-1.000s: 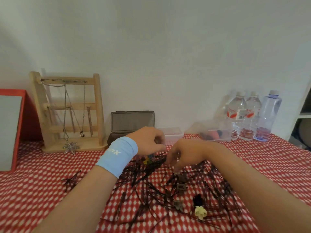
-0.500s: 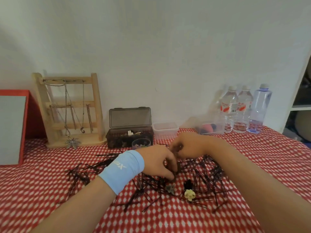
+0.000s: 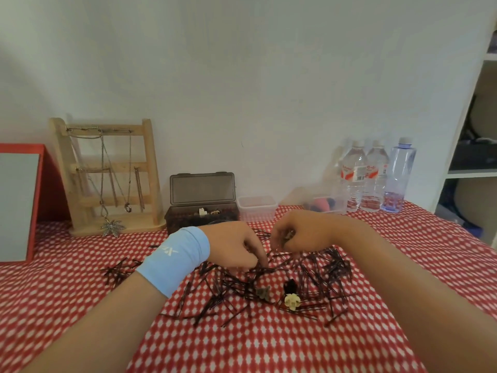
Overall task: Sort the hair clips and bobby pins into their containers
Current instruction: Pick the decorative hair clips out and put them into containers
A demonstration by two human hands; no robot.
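Smoky box (image 3: 185,222) holding small clips (image 3: 203,212), clear tub (image 3: 256,211) beside, right hand (image 3: 304,232) pinching clip (image 3: 289,234)

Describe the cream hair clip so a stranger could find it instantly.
On the red-and-white tablecloth, find the heap of dark bobby pins. At its near edge lies the cream hair clip: the black clip behind it and the brownish clip to its left are both dark.

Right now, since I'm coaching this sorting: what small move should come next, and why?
Probably carry the right hand over to the open dark box and drop its clip there: it seems to grip a small brown one, and that box already holds clips.
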